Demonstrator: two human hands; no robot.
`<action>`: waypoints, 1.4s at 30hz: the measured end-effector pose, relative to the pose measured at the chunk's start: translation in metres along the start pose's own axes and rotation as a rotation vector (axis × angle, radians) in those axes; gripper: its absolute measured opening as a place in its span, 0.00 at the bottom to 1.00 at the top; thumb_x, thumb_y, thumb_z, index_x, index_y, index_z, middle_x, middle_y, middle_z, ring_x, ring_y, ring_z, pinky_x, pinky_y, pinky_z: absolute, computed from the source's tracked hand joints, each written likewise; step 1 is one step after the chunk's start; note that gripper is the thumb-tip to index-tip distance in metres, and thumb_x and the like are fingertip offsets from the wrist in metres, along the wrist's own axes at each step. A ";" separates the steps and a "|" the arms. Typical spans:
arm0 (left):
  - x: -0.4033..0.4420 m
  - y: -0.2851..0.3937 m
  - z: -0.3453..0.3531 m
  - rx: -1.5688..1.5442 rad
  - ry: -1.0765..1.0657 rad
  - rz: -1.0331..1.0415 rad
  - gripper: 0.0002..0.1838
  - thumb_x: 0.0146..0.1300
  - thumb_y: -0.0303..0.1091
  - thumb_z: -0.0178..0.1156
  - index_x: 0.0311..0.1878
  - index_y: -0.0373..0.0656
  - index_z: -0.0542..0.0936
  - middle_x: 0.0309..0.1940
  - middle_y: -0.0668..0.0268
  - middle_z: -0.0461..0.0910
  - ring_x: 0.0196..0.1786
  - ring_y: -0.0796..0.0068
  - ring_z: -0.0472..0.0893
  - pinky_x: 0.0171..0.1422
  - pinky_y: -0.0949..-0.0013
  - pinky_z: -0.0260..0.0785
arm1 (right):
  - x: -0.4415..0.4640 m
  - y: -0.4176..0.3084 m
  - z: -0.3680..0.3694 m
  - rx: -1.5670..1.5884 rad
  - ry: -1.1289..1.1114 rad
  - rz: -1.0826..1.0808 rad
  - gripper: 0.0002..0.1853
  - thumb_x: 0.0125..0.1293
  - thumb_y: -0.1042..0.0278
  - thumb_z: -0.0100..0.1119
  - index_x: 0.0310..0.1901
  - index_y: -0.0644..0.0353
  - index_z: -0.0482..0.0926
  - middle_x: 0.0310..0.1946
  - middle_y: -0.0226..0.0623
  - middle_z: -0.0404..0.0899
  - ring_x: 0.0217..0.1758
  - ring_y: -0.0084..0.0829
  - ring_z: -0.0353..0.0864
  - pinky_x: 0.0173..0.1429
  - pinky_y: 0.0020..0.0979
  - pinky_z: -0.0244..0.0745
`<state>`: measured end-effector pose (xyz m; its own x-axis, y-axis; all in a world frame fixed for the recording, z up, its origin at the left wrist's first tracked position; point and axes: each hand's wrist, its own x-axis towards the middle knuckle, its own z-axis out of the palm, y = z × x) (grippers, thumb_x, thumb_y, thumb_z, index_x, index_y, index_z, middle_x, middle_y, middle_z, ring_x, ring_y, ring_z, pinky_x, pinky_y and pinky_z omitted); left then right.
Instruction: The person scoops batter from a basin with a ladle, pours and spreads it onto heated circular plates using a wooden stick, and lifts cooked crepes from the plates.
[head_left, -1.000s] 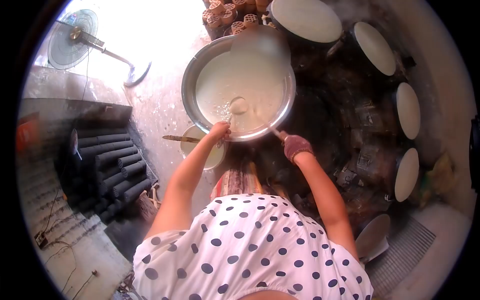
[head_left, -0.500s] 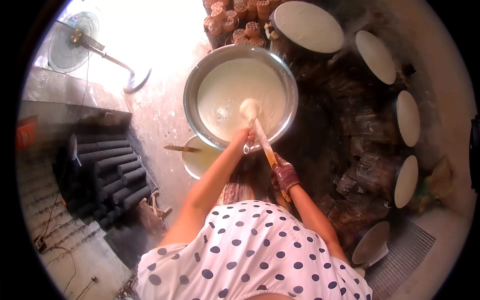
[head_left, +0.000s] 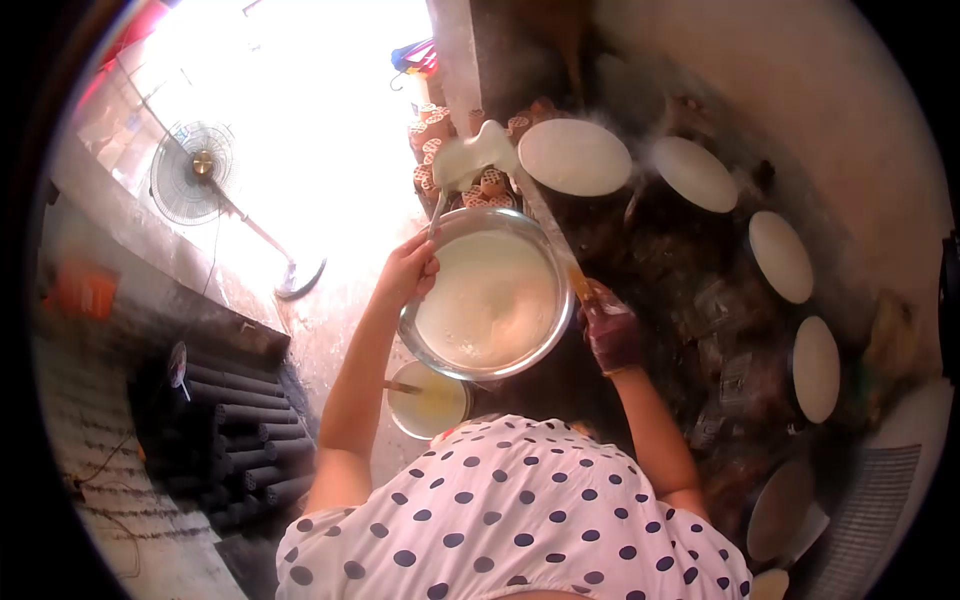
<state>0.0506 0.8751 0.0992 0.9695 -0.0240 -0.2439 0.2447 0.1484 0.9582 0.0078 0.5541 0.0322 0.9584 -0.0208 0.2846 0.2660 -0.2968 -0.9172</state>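
Note:
My bare left hand (head_left: 408, 268) is closed around the thin handle of a ladle (head_left: 438, 211), raised over the far left rim of a wide steel basin (head_left: 408, 338). Creamy white liquid (head_left: 480, 310) fills much of the basin. In my right hand (head_left: 610, 330), which wears a dark reddish glove, is a long flat wooden stick (head_left: 548, 222) slanting up past the basin's right rim. Between the far ends of ladle and stick shows a smooth white, wet-looking mass (head_left: 472, 158); it hides the ladle's bowl, and I cannot tell exactly what it is.
Round pans with white tops, such as the nearest far one (head_left: 575, 158), curve along the right. Perforated clay-coloured cylinders (head_left: 428, 125) are stacked behind the basin. A smaller bowl (head_left: 430, 425) of yellowish liquid stands below it. Black cylinders (head_left: 250, 415) and a fan (head_left: 202, 163) are left.
Both hands have moved apart and farther forward. Ladle and stick have risen out of the basin's liquid to beyond its far rim, with the white mass now between them. The view has shifted too.

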 end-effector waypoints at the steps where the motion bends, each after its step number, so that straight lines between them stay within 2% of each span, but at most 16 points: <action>1: 0.015 -0.013 -0.010 0.013 -0.013 -0.016 0.19 0.73 0.34 0.46 0.63 0.37 0.67 0.19 0.76 0.64 0.14 0.88 0.61 0.15 0.83 0.51 | -0.003 0.013 0.005 -0.368 0.135 -0.383 0.18 0.64 0.68 0.58 0.55 0.58 0.76 0.33 0.39 0.81 0.33 0.33 0.80 0.36 0.32 0.75; 4: 0.055 -0.053 0.002 -0.717 -0.253 -0.520 0.17 0.71 0.30 0.47 0.60 0.36 0.69 0.17 0.76 0.62 0.13 0.84 0.63 0.16 0.81 0.53 | -0.032 0.056 0.007 -0.936 0.023 -0.348 0.14 0.62 0.62 0.56 0.50 0.51 0.78 0.29 0.39 0.75 0.34 0.40 0.77 0.40 0.37 0.75; 9: 0.009 -0.093 0.092 0.024 -0.353 -0.140 0.21 0.73 0.33 0.45 0.66 0.37 0.64 0.14 0.73 0.61 0.10 0.83 0.62 0.12 0.79 0.54 | -0.145 0.086 -0.061 -0.725 0.116 0.023 0.27 0.62 0.61 0.60 0.65 0.41 0.70 0.34 0.38 0.77 0.30 0.41 0.77 0.34 0.38 0.74; 15: 0.066 -0.154 0.243 -0.372 -0.633 -0.871 0.20 0.72 0.37 0.46 0.65 0.44 0.66 0.17 0.76 0.63 0.12 0.86 0.61 0.15 0.79 0.55 | -0.237 0.123 -0.091 -1.043 0.442 0.465 0.29 0.61 0.63 0.61 0.65 0.40 0.69 0.41 0.39 0.80 0.35 0.39 0.80 0.37 0.36 0.76; 17: 0.042 -0.167 0.289 -0.007 -0.970 -0.402 0.21 0.73 0.36 0.44 0.67 0.44 0.64 0.16 0.75 0.62 0.11 0.84 0.60 0.15 0.77 0.55 | -0.263 0.108 -0.112 -0.985 0.615 0.514 0.28 0.60 0.62 0.63 0.64 0.43 0.70 0.44 0.40 0.80 0.41 0.40 0.81 0.42 0.36 0.77; 19: 0.032 -0.152 0.276 0.126 -1.087 -0.317 0.22 0.73 0.36 0.42 0.67 0.40 0.63 0.15 0.74 0.61 0.11 0.82 0.60 0.14 0.76 0.55 | -0.265 0.080 -0.063 -0.912 0.792 0.484 0.27 0.60 0.60 0.64 0.62 0.46 0.72 0.47 0.41 0.81 0.46 0.41 0.81 0.47 0.36 0.77; 22: 0.025 -0.180 0.349 -0.162 -1.173 -0.964 0.19 0.74 0.35 0.43 0.64 0.41 0.65 0.16 0.74 0.63 0.12 0.84 0.61 0.14 0.78 0.52 | -0.289 0.089 -0.053 -0.930 0.989 0.708 0.26 0.60 0.60 0.64 0.61 0.48 0.73 0.53 0.38 0.79 0.49 0.39 0.81 0.50 0.34 0.76; 24: 0.034 -0.206 0.417 -0.184 -1.180 -1.319 0.19 0.74 0.35 0.43 0.64 0.43 0.66 0.17 0.75 0.63 0.12 0.85 0.61 0.14 0.79 0.52 | -0.323 0.111 -0.017 -0.787 1.088 1.169 0.26 0.60 0.61 0.64 0.62 0.51 0.73 0.55 0.37 0.78 0.50 0.40 0.80 0.53 0.35 0.75; 26: 0.008 -0.191 0.462 -0.220 -1.141 -1.685 0.18 0.74 0.36 0.43 0.64 0.45 0.67 0.17 0.75 0.62 0.13 0.86 0.61 0.14 0.80 0.52 | -0.362 0.070 -0.001 -0.787 1.276 0.882 0.25 0.61 0.61 0.63 0.60 0.53 0.74 0.56 0.38 0.77 0.50 0.41 0.79 0.52 0.36 0.75; 28: -0.028 -0.171 0.474 0.223 -1.680 -0.969 0.18 0.74 0.36 0.43 0.64 0.43 0.66 0.18 0.76 0.62 0.13 0.86 0.60 0.14 0.80 0.53 | -0.394 0.021 0.004 -0.774 1.405 0.571 0.24 0.61 0.62 0.62 0.59 0.55 0.75 0.57 0.38 0.76 0.51 0.42 0.79 0.52 0.37 0.75; 31: -0.087 -0.124 0.495 0.481 -1.934 -0.538 0.18 0.73 0.35 0.45 0.63 0.42 0.66 0.18 0.76 0.62 0.12 0.86 0.60 0.14 0.79 0.54 | -0.409 -0.062 -0.011 -1.525 0.985 1.036 0.23 0.61 0.65 0.60 0.59 0.57 0.74 0.60 0.38 0.73 0.51 0.43 0.78 0.50 0.38 0.76; 32: -0.104 -0.114 0.497 0.495 -1.967 -0.549 0.19 0.72 0.34 0.46 0.63 0.42 0.66 0.19 0.76 0.62 0.13 0.88 0.61 0.15 0.79 0.56 | -0.414 -0.060 -0.006 -1.395 1.177 1.209 0.23 0.61 0.66 0.60 0.59 0.56 0.74 0.61 0.37 0.73 0.51 0.43 0.78 0.50 0.39 0.76; 33: -0.146 -0.225 0.559 0.590 -1.946 -0.636 0.19 0.72 0.34 0.46 0.63 0.42 0.66 0.19 0.76 0.62 0.13 0.88 0.61 0.15 0.79 0.56 | -0.483 0.010 -0.038 -1.146 1.327 1.442 0.23 0.60 0.67 0.59 0.59 0.55 0.73 0.61 0.36 0.72 0.51 0.43 0.78 0.49 0.39 0.76; 36: -0.200 -0.293 0.616 0.576 -1.969 -0.952 0.18 0.71 0.35 0.47 0.62 0.42 0.66 0.21 0.77 0.63 0.15 0.89 0.62 0.17 0.79 0.57 | -0.463 -0.005 -0.100 -0.990 1.590 1.266 0.25 0.60 0.63 0.59 0.61 0.41 0.72 0.45 0.43 0.79 0.44 0.48 0.80 0.45 0.43 0.75; 40: -0.238 -0.341 0.648 0.756 -1.982 -0.956 0.16 0.70 0.36 0.48 0.59 0.43 0.67 0.21 0.77 0.64 0.15 0.89 0.63 0.18 0.79 0.58 | -0.478 0.035 -0.121 -0.838 1.430 1.665 0.26 0.60 0.64 0.60 0.62 0.41 0.71 0.51 0.45 0.78 0.53 0.46 0.78 0.53 0.42 0.74; 42: -0.244 -0.359 0.666 0.781 -1.998 -0.895 0.16 0.70 0.37 0.48 0.57 0.44 0.67 0.21 0.77 0.64 0.15 0.88 0.63 0.18 0.78 0.58 | -0.469 0.031 -0.117 -0.710 1.578 1.566 0.26 0.61 0.61 0.59 0.63 0.41 0.70 0.52 0.45 0.77 0.55 0.46 0.77 0.55 0.44 0.73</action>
<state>-0.2646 0.1693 -0.0854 -0.6619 -0.5060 -0.5530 -0.0516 -0.7053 0.7070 -0.4456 0.4433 -0.0967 -0.5627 -0.8254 -0.0456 -0.7193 0.5161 -0.4650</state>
